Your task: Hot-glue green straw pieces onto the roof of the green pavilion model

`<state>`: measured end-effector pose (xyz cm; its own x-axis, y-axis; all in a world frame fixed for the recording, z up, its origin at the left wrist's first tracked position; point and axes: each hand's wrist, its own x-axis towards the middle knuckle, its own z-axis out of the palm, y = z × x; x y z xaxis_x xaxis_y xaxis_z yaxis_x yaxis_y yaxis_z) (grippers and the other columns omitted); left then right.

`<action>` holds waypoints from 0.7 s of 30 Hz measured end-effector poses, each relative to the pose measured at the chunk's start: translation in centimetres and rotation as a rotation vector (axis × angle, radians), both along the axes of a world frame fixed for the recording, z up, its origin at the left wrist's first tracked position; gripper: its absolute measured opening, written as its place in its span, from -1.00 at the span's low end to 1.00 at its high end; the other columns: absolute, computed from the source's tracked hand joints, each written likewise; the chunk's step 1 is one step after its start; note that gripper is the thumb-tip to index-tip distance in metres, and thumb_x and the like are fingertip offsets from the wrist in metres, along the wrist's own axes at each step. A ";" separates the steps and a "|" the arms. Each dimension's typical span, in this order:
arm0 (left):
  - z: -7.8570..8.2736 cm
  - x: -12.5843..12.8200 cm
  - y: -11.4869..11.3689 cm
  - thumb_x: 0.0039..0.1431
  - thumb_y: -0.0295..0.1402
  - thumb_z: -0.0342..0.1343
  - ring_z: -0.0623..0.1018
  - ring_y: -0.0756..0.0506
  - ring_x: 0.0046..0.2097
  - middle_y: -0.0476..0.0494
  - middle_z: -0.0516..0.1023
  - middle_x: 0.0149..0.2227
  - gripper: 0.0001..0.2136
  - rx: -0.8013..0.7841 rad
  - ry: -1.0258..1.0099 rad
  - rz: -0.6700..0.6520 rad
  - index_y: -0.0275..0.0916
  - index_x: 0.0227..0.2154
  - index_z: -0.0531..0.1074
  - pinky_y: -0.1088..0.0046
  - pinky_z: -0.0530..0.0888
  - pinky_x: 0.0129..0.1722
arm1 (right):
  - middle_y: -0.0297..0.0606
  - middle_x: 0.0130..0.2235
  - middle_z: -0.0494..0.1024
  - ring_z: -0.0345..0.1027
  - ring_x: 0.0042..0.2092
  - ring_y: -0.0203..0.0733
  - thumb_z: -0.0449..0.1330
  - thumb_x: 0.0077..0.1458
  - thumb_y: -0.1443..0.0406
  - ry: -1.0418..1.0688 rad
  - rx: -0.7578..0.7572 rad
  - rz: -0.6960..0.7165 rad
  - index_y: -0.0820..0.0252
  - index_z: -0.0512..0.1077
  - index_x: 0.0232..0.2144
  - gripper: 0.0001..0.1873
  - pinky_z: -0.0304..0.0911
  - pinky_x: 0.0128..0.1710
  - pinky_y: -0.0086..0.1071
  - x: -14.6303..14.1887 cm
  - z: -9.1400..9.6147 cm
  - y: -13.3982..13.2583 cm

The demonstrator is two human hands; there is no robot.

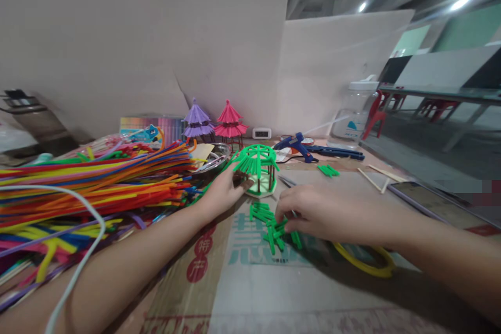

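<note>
A small green pavilion model [258, 167] made of pipe-cleaner pieces stands on a round base in the middle of the cardboard. My left hand [223, 193] reaches in from the left and its fingers rest against the model's left side, holding it steady. My right hand [317, 211] lies just in front of the model, fingers curled down into a pile of short green pipe-cleaner pieces [270, 222], pinching among them. Which piece it grips I cannot make out.
A big heap of long coloured pipe cleaners [90, 180] fills the left. Purple [198, 121] and pink [230, 121] pavilion models stand at the back. A blue glue gun [297, 146], more green pieces [327, 170], wooden sticks [376, 177], a phone [434, 203] and a yellow ring [368, 263] lie right.
</note>
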<state>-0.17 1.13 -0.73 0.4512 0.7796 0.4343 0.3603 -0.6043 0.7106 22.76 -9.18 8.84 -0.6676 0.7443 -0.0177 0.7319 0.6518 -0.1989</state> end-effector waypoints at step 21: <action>0.2 -0.4 -0.7 0.21 -0.19 0.16 0.54 -0.22 0.02 -0.27 0.49 0.04 -0.58 0.018 -0.014 0.061 -0.22 0.07 0.27 0.24 0.49 0.01 | -0.37 -0.46 0.53 0.44 -0.45 -0.27 0.13 0.22 0.15 1.196 -0.364 -0.175 0.10 0.25 -0.26 -0.82 0.36 -0.41 -0.36 -2.0 -4.3 1.6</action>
<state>-0.61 0.39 -0.49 0.3966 0.7974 0.4549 0.3869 -0.5946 0.7048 20.73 -7.61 4.53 -0.3010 0.9034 0.3053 0.0419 0.3323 -0.9422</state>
